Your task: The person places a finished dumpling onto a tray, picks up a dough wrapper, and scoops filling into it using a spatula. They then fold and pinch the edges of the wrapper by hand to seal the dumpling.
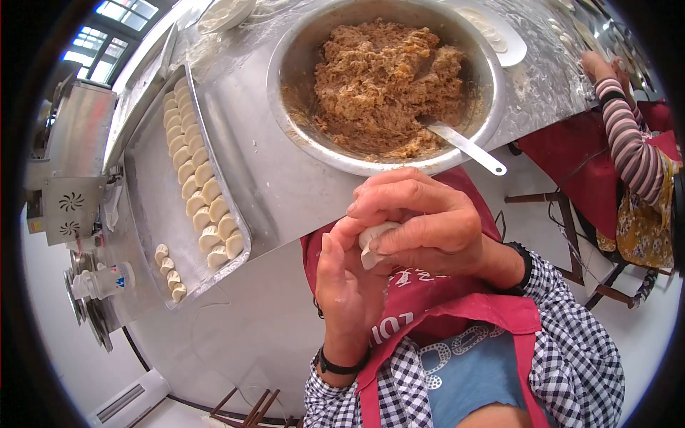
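Between my two hands is a pale dumpling (372, 242), partly covered by fingers. My right hand (435, 221) curls over it from above, thumb and fingers pressed on its edge. My left hand (349, 278) cups it from the left and below, its fingertips meeting those of the right. Just beyond my hands stands a large metal bowl (280, 93) of brown minced filling (389, 78). A flat metal spatula (467, 146) rests in the filling with its handle over the near rim. To the left, a metal tray (153, 207) carries rows of folded dumplings (203, 173).
A white dish (510, 44) with pale wrappers sits behind the bowl at right. Flour dusts the metal table (246, 153). At right, a co-worker's hand (596, 68) and striped sleeve (628, 146) reach over the table. A metal machine (78, 135) stands at far left.
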`<act>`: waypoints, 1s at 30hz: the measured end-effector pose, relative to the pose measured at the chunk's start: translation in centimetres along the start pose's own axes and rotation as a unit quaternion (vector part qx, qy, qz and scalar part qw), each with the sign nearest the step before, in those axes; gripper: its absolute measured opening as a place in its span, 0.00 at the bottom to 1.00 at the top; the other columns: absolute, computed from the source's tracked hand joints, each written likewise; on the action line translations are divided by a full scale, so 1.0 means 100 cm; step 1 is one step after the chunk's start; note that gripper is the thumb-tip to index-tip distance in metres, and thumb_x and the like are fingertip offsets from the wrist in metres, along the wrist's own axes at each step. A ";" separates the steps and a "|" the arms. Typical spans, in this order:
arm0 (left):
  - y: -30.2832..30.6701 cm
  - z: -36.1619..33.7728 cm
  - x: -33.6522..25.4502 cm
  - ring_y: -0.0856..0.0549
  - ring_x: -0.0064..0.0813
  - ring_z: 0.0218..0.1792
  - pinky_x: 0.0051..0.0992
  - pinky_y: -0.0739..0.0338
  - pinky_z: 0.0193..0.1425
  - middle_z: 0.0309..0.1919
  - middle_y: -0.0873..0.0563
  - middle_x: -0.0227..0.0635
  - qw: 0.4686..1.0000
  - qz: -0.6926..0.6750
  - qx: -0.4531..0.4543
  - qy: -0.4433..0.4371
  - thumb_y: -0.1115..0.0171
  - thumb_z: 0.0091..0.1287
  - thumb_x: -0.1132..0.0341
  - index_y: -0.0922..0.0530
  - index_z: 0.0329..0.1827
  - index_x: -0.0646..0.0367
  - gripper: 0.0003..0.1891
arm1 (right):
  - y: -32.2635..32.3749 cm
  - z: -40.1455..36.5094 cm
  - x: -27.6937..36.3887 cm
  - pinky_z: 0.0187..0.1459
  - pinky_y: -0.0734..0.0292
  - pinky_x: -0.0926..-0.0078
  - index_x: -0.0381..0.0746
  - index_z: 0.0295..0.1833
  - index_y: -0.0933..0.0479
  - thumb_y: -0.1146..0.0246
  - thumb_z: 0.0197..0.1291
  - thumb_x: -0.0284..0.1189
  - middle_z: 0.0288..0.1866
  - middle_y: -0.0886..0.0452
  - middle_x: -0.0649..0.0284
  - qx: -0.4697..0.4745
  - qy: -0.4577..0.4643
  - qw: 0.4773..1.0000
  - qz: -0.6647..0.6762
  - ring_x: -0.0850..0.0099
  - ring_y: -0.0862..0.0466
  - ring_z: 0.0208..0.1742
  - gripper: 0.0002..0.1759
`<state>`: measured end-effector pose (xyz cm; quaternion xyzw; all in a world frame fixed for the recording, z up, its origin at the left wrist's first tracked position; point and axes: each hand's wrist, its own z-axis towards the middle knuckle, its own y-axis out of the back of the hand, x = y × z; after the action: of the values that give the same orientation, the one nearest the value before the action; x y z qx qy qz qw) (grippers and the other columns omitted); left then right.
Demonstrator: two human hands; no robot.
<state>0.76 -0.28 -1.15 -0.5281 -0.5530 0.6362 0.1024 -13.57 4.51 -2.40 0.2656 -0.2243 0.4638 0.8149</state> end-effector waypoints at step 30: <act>-0.002 0.004 -0.005 0.23 0.34 0.51 0.31 0.26 0.54 0.49 0.23 0.42 0.990 -0.130 -0.030 0.045 0.66 0.74 0.51 0.29 0.53 0.64 0.25 | -0.008 0.012 0.012 0.54 0.28 0.56 0.37 0.47 0.22 0.36 0.51 0.44 0.55 0.25 0.49 -0.017 0.030 0.989 -0.146 0.53 0.24 0.55 0.23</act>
<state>0.54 -0.83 -0.79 -0.4827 -0.6305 0.5761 0.1938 -12.44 4.15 -0.94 0.2681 -0.1666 0.3441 0.8843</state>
